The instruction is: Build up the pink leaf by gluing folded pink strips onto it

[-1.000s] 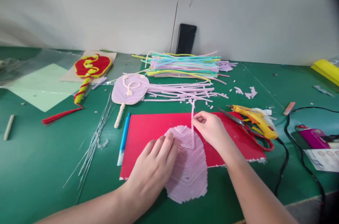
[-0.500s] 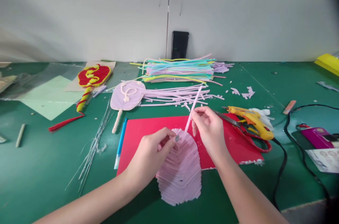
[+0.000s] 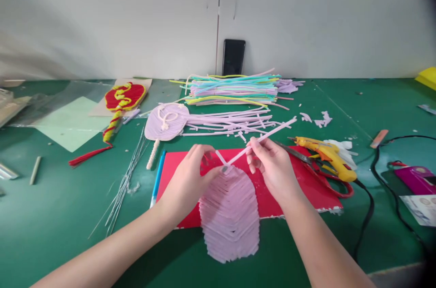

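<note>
A pale pink pipe cleaner (image 3: 277, 130) is bent into a V, its short arm up to the left and its long arm slanting up to the right. My right hand (image 3: 269, 161) pinches the long arm between thumb and fingers. At the bend, my left hand (image 3: 195, 170) has its thumb on the pipe cleaner, with its fingers curled by the short arm. Just under the bend lies the top of a leaf-shaped pink panel (image 3: 231, 220) made of V-shaped rows. The panel overlaps a red board (image 3: 272, 197) and extends below its front edge.
At the right lie a yellow glue gun (image 3: 327, 154) with a black cord and red-handled scissors (image 3: 332, 183). Behind are loose pink pipe cleaners (image 3: 225, 122), a multicoloured bundle (image 3: 235, 90) and a phone (image 3: 233, 57). A pink fan (image 3: 166, 122), red fan (image 3: 126, 97) and thin wires (image 3: 126, 183) lie left.
The pipe cleaner, upright and slanted before, now shows a V bend. Its long arm has swung down to the right. My left fingers have lifted and spread from the thumb somewhat.
</note>
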The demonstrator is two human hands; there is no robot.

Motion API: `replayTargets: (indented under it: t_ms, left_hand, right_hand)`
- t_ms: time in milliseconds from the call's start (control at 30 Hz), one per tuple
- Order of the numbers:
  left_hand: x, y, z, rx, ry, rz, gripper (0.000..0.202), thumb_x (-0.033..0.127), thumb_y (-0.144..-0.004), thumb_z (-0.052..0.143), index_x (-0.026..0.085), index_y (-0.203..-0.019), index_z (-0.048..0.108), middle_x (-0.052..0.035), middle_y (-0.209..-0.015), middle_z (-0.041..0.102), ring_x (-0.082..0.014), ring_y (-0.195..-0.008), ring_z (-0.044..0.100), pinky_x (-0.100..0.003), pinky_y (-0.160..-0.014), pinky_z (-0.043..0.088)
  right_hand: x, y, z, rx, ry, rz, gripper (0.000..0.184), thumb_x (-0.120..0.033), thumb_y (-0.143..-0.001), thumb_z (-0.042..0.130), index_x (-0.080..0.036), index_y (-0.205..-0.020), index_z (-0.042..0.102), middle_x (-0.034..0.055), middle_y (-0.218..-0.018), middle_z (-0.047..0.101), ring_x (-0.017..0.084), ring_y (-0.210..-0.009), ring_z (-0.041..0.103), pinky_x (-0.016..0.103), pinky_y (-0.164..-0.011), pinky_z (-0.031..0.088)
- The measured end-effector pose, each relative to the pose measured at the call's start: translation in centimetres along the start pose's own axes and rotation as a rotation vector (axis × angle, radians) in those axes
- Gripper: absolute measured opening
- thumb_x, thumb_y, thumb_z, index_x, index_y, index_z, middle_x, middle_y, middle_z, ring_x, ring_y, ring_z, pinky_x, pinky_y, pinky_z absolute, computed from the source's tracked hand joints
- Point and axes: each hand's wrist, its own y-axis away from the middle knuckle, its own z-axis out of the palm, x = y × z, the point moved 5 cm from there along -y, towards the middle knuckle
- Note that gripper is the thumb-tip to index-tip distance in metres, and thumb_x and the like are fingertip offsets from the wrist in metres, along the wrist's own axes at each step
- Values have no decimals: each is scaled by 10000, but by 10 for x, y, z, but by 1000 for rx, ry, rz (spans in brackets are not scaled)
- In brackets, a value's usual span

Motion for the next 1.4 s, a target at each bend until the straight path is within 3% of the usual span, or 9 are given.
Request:
replayTargets:
  t_ms: [100, 200, 400, 533, 700, 833, 1000, 1267, 1400]
  left_hand:
    - [-9, 0, 2, -35, -171, -8, 362, 427, -762, 627, 213, -1039, 534, -61, -1076, 530, -235, -955, 555, -403, -843, 452]
    - [-14, 0, 8, -103, -239, 31, 268, 396, -745, 638, 204, -918, 565, -59, -1020, 517, -245, -955, 529, -422, -844, 451]
    - [-15, -1, 13, -129, -186, 80, 148, 276, -733, 636, 190, -801, 536, -52, -957, 544, -244, -935, 502, -402, -784, 441]
    - [-11, 2, 14, -159, -82, 30, 109, 211, -741, 603, 196, -778, 502, -34, -887, 589, -213, -842, 545, -339, -707, 431]
    - [-6, 7, 20, -271, 223, -23, 59, 223, -817, 524, 207, -824, 468, 22, -763, 597, -137, -704, 560, -248, -625, 407]
    - [-13, 3, 28, -365, 486, -134, 163, 321, -836, 539, 201, -873, 434, 64, -614, 507, -102, -560, 514, -199, -502, 350]
    - [-21, -5, 31, -411, 701, -226, 261, 348, -828, 569, 180, -997, 463, 43, -650, 561, -96, -554, 551, -193, -500, 381]
    - [-23, -6, 31, -400, 701, -180, 462, 348, -695, 717, 164, -1062, 507, 21, -692, 605, -126, -609, 597, -205, -514, 439]
    - [-23, -7, 30, -347, 646, -151, 450, 369, -680, 724, 149, -1036, 558, 17, -689, 598, -112, -592, 569, -194, -497, 423]
  right_hand:
    - [-1, -2, -3, 43, -46, -4, 222, -369, -707, 729, -169, -724, 635, -21, -651, 575, 69, -528, 523, 156, -385, 418]
    - [-3, -4, -7, 90, -70, -34, 236, -379, -698, 734, -168, -722, 631, -21, -659, 569, 67, -534, 520, 151, -381, 403]
    - [-6, -5, -10, 120, -50, -59, 249, -386, -691, 736, -169, -715, 615, -23, -666, 553, 65, -533, 504, 153, -382, 386]
    - [-5, -5, -10, 126, -59, -55, 271, -407, -675, 743, -173, -711, 611, -28, -654, 549, 63, -520, 493, 155, -379, 379]
    - [-6, -6, -11, 129, -82, -76, 291, -442, -685, 730, -175, -721, 618, -27, -643, 554, 56, -492, 482, 157, -370, 366]
    - [-7, -6, -13, 122, -67, -84, 273, -443, -709, 709, -193, -735, 602, -38, -622, 544, 59, -482, 480, 163, -379, 359]
    - [-6, -5, -8, 59, 10, -42, 302, -464, -725, 685, -184, -677, 584, -40, -580, 517, 56, -448, 458, 166, -353, 323]
    - [1, 0, -1, -11, 204, -23, 296, -447, -747, 670, -173, -653, 606, -24, -545, 550, 57, -418, 442, 168, -336, 301]
    - [4, 1, 0, -45, 259, -30, 309, -461, -784, 627, -171, -678, 614, -25, -524, 541, 54, -410, 425, 170, -341, 289]
